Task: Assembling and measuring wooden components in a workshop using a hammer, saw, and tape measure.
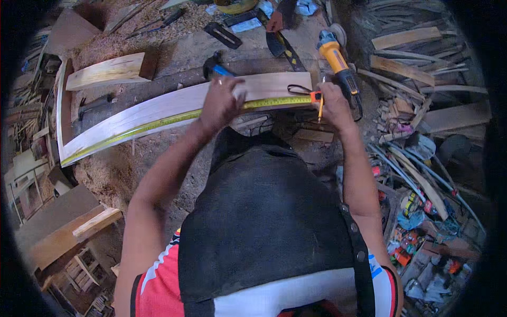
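Observation:
A long pale wooden board (174, 103) with a curved far edge lies across the bench. Along its near edge runs the yellow blade (158, 124) of a tape measure, pulled out to the board's left tip. At the right end, my right hand (336, 104) is closed around the orange tape measure case (316, 96); a yellow pencil (320, 110) also sticks out from these fingers. A dark wrist loop (299, 89) from the case rests on the board. My left hand (224, 101) is over the middle of the board and blade, its fingers smeared by motion.
Beyond the board lie a blue-handled hammer (215, 65), a yellow angle grinder (334, 57) and a dark slotted plate (223, 35). A short wood piece (108, 71) sits at the far left. Wood strips (406, 38) and cluttered tools (409, 238) fill the right side.

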